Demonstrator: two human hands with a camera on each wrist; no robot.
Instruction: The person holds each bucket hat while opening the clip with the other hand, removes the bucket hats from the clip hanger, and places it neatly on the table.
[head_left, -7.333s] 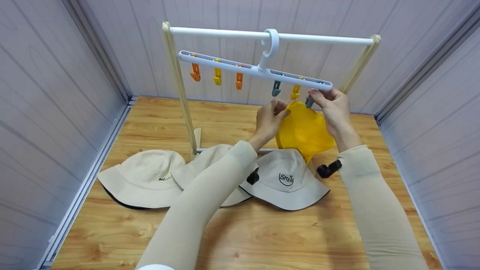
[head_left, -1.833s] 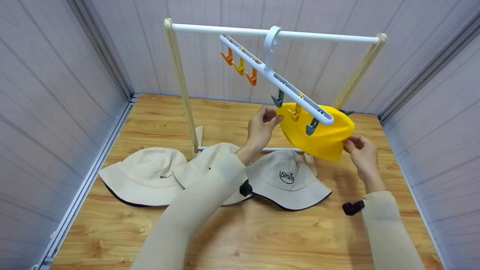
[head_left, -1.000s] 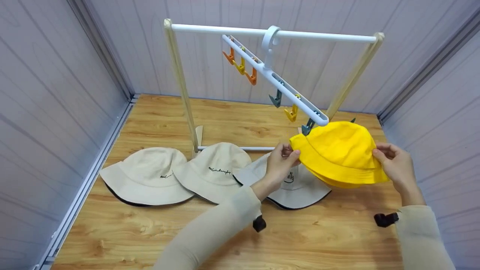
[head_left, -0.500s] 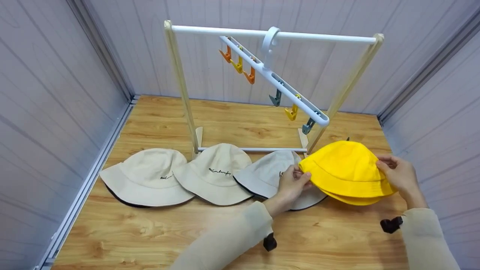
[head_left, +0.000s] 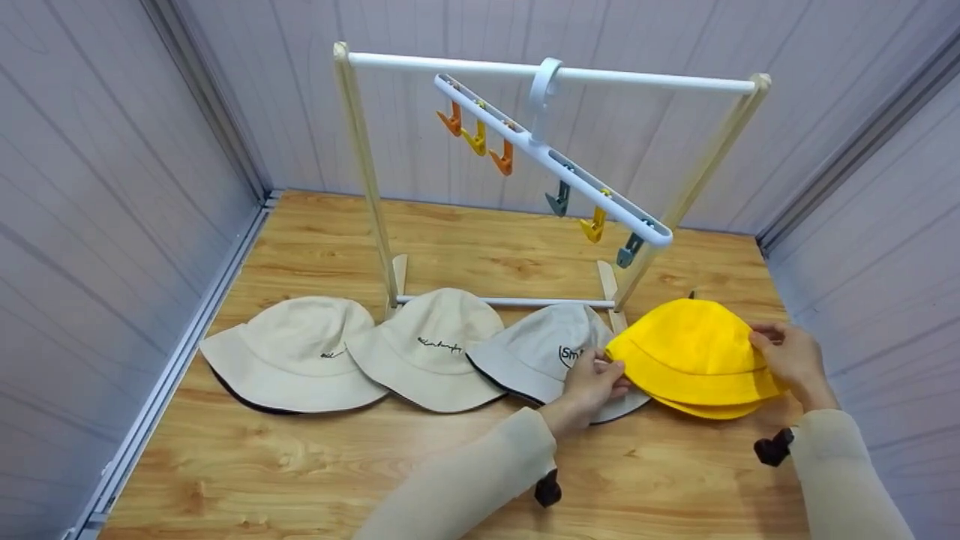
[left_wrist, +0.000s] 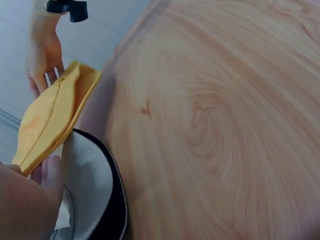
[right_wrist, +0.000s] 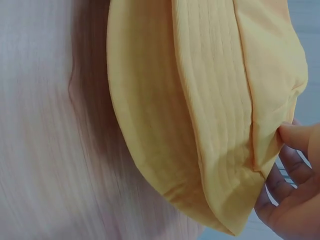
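A yellow bucket hat (head_left: 694,345) is held by its two sides at the right end of a row of hats. My left hand (head_left: 594,386) pinches its left brim corner, overlapping the grey bucket hat (head_left: 517,358) with black lettering. On the other side, my right hand (head_left: 796,364) grips the yellow hat where crown meets brim. The right wrist view shows that thumb (right_wrist: 296,137) on the fabric with the fingers behind it. Both brim layers of the yellow hat (left_wrist: 50,120) appear in the left wrist view, close over the wood surface.
Two beige bucket hats, one left (head_left: 300,360) and one middle (head_left: 435,352), lie beside the grey one. Behind them stands a rack with a white top rail (head_left: 457,64). A white hanger (head_left: 536,146) with several coloured clips hangs slanted from it. Pale walls enclose the sides and back.
The yellow hat has come away from beside the hanger clips, down and right to the row's end, crown now up. The hanger has swung to a slant. Both hands have moved with the hat.
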